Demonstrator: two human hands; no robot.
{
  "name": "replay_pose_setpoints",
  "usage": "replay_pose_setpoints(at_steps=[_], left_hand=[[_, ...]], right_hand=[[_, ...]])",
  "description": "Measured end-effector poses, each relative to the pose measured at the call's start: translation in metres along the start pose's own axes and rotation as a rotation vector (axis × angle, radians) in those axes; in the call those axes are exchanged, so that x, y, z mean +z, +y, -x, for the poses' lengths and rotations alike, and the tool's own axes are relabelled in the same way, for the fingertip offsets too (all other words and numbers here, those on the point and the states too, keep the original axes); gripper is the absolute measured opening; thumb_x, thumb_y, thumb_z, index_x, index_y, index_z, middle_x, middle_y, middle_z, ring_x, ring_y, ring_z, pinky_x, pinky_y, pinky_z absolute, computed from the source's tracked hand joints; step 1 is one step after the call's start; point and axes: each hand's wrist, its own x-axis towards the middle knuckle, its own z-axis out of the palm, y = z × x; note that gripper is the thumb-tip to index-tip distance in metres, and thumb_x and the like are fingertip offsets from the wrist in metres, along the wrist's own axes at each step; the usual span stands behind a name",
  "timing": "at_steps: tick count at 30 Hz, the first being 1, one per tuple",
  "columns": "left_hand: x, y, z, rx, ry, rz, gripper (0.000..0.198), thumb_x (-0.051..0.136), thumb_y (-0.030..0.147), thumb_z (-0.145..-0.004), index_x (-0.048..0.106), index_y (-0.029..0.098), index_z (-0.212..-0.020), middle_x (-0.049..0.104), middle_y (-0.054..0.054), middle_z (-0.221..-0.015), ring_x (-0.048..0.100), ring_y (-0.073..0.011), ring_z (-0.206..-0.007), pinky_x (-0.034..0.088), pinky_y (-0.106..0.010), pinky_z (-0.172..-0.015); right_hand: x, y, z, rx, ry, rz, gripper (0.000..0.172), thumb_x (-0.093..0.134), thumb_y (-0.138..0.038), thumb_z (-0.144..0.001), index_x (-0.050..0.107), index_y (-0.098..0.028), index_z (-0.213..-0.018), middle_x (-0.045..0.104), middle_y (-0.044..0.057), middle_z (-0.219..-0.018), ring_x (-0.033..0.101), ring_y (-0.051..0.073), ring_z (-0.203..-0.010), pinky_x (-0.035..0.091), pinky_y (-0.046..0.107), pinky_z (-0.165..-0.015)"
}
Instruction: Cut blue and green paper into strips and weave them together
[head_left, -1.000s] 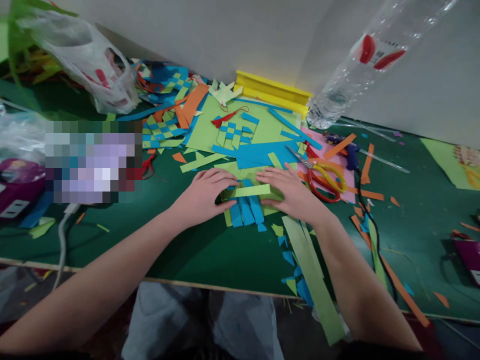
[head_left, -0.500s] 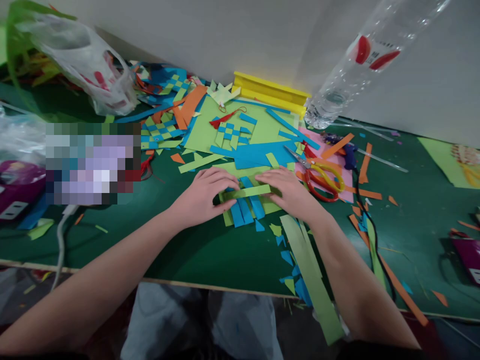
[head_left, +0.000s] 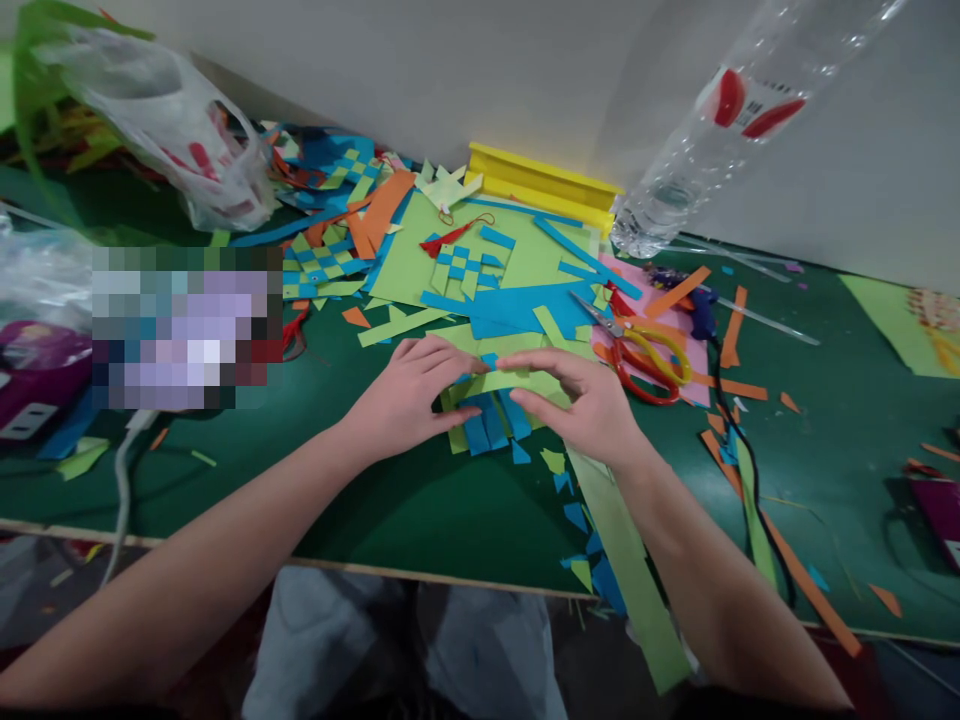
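1. Green paper strip (head_left: pixel 504 380), one: lying crosswise over the blue strips, near the front middle of the table (head_left: pixel 420 530), between the two hands.
2. Blue paper strips (head_left: pixel 487 425), several: running side by side beneath the green strip, their near ends showing below it.
3. Left hand (head_left: pixel 416 395), bare: curving half open at the green strip's left end, thumb parting from the fingers; whether it is gripping the paper, one cannot tell.
4. Right hand (head_left: pixel 589 400), bare: arching half open over the green strip's right part, index fingertip nearing the left hand's, thumb standing apart below; a firm hold cannot be made out.
5. Long pale green strip (head_left: pixel 630 565), one: slanting beside the right forearm and hanging past the table's front edge.
6. Paper scraps (head_left: pixel 576 517), blue and green: scattering just left of that long strip.
7. Scissors (head_left: pixel 616 329), one pair, red and yellow handles: lying beyond the right hand, partly over pink paper (head_left: pixel 699 358).
8. Woven piece (head_left: pixel 459 265), blue and green, with red tassel (head_left: pixel 446 241) near it: resting on a green sheet (head_left: pixel 412 270) beyond the hands.
9. Yellow holder (head_left: pixel 544 188), one: standing against the wall, beside a clear bottle (head_left: pixel 664 200).
10. Plastic bag (head_left: pixel 217 165), one: sitting at far left.
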Motion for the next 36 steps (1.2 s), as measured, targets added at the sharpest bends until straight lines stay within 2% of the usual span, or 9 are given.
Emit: replay_pose_setpoints(at_steps=[4,6,10,14,20,24,29,33,36], left_hand=[[0.0,0.0,0.0,-0.034,0.063,0.058,0.03,0.061,0.037,-0.09,0.058,0.019,-0.115,0.067,-0.007,-0.104,0.058,-0.0235,-0.102,0.044,-0.036,-0.086],[-0.002,0.0,0.0,-0.092,0.086,0.125,0.033,0.06,0.034,-0.09,0.056,0.019,-0.119,0.066,-0.006,-0.102,0.06,-0.0201,-0.092,0.046,-0.034,-0.084],[-0.006,0.002,0.002,-0.159,0.055,0.262,0.039,0.054,0.029,-0.091,0.049,0.021,-0.129,0.063,-0.003,-0.097,0.061,-0.0147,-0.079,0.049,-0.03,-0.079],[-0.008,0.001,0.004,-0.183,0.046,0.331,0.041,0.051,0.027,-0.091,0.047,0.023,-0.131,0.061,-0.001,-0.092,0.062,-0.014,-0.079,0.05,-0.027,-0.074],[-0.009,-0.001,0.004,-0.243,0.066,0.298,0.031,0.047,0.026,-0.093,0.049,0.022,-0.123,0.062,-0.003,-0.095,0.062,-0.0166,-0.088,0.049,-0.031,-0.081],[-0.01,-0.003,0.004,-0.3,0.099,0.234,0.018,0.043,0.025,-0.093,0.054,0.02,-0.106,0.062,-0.005,-0.105,0.061,-0.0161,-0.085,0.048,-0.031,-0.078],[-0.013,-0.004,0.002,-0.385,0.179,0.228,0.017,0.043,0.028,-0.093,0.055,0.02,-0.103,0.062,-0.007,-0.115,0.059,-0.0152,-0.078,0.048,-0.03,-0.07],[-0.016,-0.003,-0.001,-0.469,0.208,0.245,0.018,0.045,0.033,-0.093,0.056,0.021,-0.099,0.062,-0.007,-0.123,0.057,-0.0139,-0.07,0.046,-0.029,-0.062],[-0.016,-0.005,-0.002,-0.481,0.179,0.218,0.018,0.047,0.033,-0.091,0.057,0.02,-0.098,0.063,-0.008,-0.119,0.056,-0.014,-0.067,0.044,-0.028,-0.056]], right_hand=[[0.002,-0.001,0.003,-0.043,-0.116,-0.253,0.049,0.052,-0.049,-0.094,0.045,-0.027,-0.137,0.05,0.009,-0.147,0.059,0.025,-0.123,0.05,0.046,-0.103],[-0.001,0.002,0.003,-0.061,-0.105,-0.25,0.056,0.045,-0.054,-0.096,0.035,-0.029,-0.144,0.038,0.01,-0.156,0.057,0.026,-0.126,0.05,0.048,-0.102],[-0.007,0.015,-0.001,-0.071,-0.04,0.186,0.039,0.053,-0.04,-0.095,0.053,-0.025,-0.131,0.057,0.008,-0.14,0.054,0.025,-0.128,0.043,0.048,-0.108],[-0.011,0.025,-0.004,-0.199,-0.176,0.488,0.021,0.056,-0.031,-0.093,0.067,-0.023,-0.11,0.066,0.007,-0.128,0.058,0.025,-0.121,0.042,0.051,-0.107],[-0.009,0.027,-0.003,-0.25,-0.298,0.462,0.029,0.063,-0.036,-0.087,0.068,-0.022,-0.113,0.063,0.009,-0.132,0.056,0.027,-0.123,0.042,0.05,-0.107],[-0.003,0.026,-0.002,-0.242,-0.325,0.445,0.036,0.061,-0.04,-0.089,0.066,-0.021,-0.12,0.063,0.011,-0.133,0.056,0.027,-0.124,0.043,0.05,-0.106],[0.003,0.019,0.0,-0.226,-0.331,0.477,0.049,0.06,-0.043,-0.089,0.057,-0.019,-0.132,0.055,0.013,-0.142,0.052,0.028,-0.13,0.042,0.051,-0.109],[0.003,0.014,0.0,-0.238,-0.34,0.452,0.047,0.059,-0.039,-0.091,0.055,-0.018,-0.133,0.05,0.012,-0.147,0.049,0.026,-0.134,0.038,0.05,-0.113],[0.002,0.018,-0.001,-0.239,-0.295,0.46,0.038,0.057,-0.034,-0.093,0.058,-0.022,-0.129,0.057,0.009,-0.141,0.053,0.025,-0.128,0.039,0.05,-0.111]])
